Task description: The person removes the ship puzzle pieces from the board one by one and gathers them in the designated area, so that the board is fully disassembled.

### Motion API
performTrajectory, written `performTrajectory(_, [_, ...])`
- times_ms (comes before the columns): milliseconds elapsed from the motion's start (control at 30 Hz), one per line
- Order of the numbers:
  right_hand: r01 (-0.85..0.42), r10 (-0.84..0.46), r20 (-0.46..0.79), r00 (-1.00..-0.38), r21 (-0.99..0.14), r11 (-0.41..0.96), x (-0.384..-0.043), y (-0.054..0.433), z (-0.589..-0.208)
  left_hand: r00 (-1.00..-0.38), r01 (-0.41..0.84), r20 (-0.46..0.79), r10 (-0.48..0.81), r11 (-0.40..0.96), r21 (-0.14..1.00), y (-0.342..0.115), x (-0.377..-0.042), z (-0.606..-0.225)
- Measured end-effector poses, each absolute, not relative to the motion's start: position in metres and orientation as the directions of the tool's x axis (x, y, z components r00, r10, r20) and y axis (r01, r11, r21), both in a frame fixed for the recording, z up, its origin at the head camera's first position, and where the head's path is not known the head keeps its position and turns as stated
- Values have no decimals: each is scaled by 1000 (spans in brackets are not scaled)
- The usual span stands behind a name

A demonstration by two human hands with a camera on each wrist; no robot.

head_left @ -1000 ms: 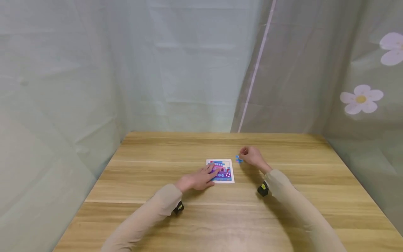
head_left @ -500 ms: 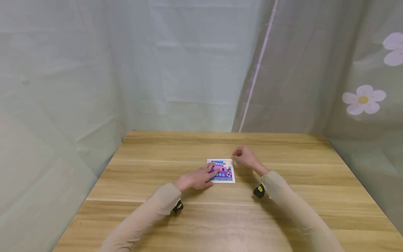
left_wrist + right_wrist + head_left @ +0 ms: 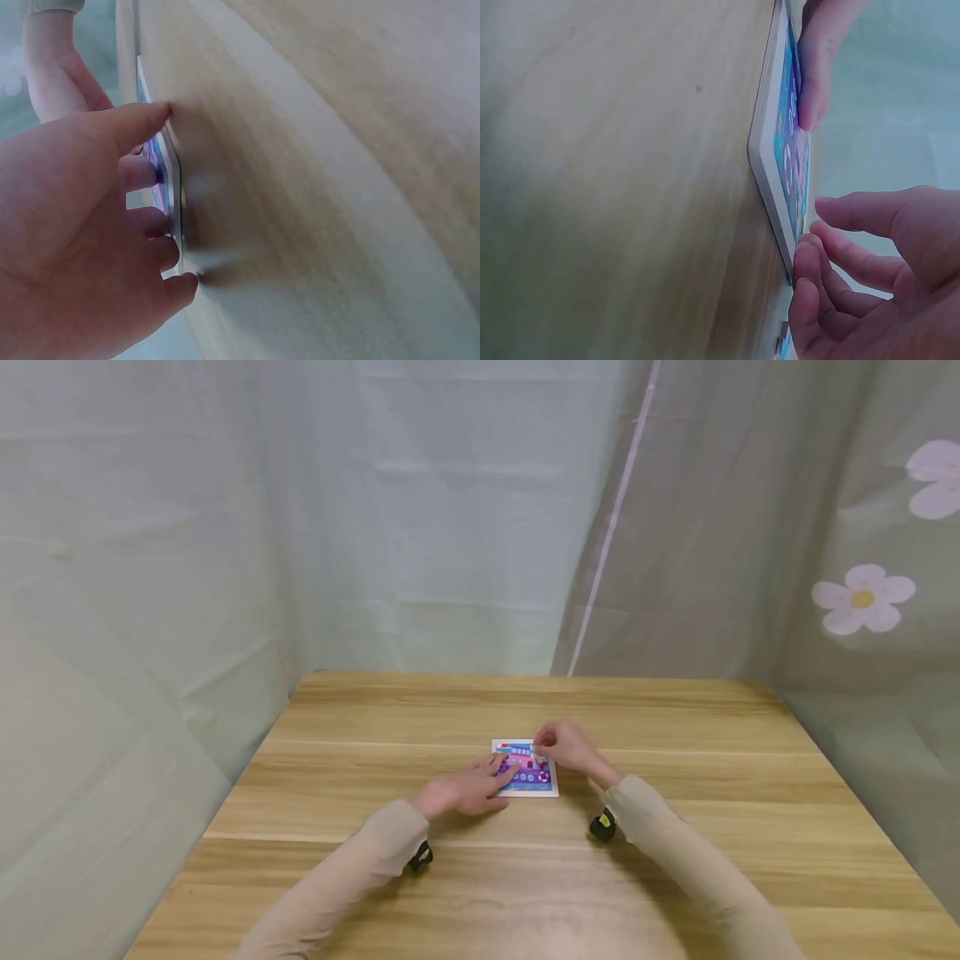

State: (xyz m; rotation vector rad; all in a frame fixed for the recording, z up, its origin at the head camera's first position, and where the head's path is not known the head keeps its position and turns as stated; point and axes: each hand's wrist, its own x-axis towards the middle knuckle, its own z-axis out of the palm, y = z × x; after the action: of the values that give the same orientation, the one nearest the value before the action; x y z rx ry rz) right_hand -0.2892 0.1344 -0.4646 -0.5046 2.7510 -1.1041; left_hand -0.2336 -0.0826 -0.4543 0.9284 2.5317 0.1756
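Observation:
A square jigsaw puzzle (image 3: 531,783) in a white frame, with a pink, purple and blue ship picture, lies flat on the table. My left hand (image 3: 477,787) rests on its left part with fingers spread, the thumb at its near edge. In the left wrist view that hand's thumb (image 3: 146,120) touches down beside the frame. My right hand (image 3: 567,747) is over the puzzle's top right corner. Its thumb and fingers (image 3: 808,259) are curled close together at the corner, pinching a small puzzle piece that the fingertips mostly hide.
A loose blue puzzle piece (image 3: 783,343) lies on the table just beyond the frame's right side, hidden behind the right hand in the head view. The wooden table (image 3: 480,893) reaches back to hanging curtains (image 3: 465,527), with more curtain at both sides.
My right hand has moved left from the loose blue pieces to the puzzle's top right corner and come lower. The left hand has stayed on the puzzle.

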Motion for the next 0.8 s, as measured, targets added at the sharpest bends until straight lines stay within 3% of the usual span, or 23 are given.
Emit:
performTrajectory(500, [-254,-346,-22,-938,-635,729,-289,126,-468,-702,590,-366,611,787,182,-79,-227,-463])
performTrajectory(800, [-249,-329,-23,-944,-605,756,-289,122,-467,-710,565,-371,598,799,206,-80,-227,-461])
